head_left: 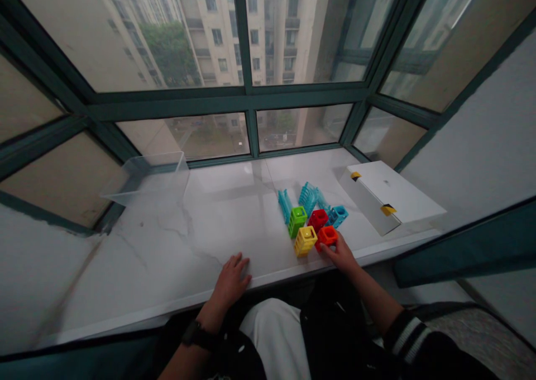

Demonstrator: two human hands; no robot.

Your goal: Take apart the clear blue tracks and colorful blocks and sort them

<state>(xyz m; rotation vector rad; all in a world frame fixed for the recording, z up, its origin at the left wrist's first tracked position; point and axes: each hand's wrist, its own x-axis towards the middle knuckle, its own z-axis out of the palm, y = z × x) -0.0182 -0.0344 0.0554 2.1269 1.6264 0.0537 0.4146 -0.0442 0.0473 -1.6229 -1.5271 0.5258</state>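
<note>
My right hand (341, 254) has its fingers against the side of an orange-red toy block (328, 236), gripping it at the near right of a small cluster. Beside that block stand a yellow block (305, 241), a green block (297, 221) and a darker red block (318, 219). Behind them are several translucent blue pieces: a long strip (285, 205), a ridged piece (309, 198) and a hollow block (337, 215). My left hand (233, 279) rests on the sill near its front edge, fingers spread, holding nothing.
The white marble-look sill (167, 257) runs below green-framed windows. At the back left stands a clear plastic bin (157, 181). A white box (389, 193) with black-and-yellow tape lies at the right. The sill's front edge is close to my lap.
</note>
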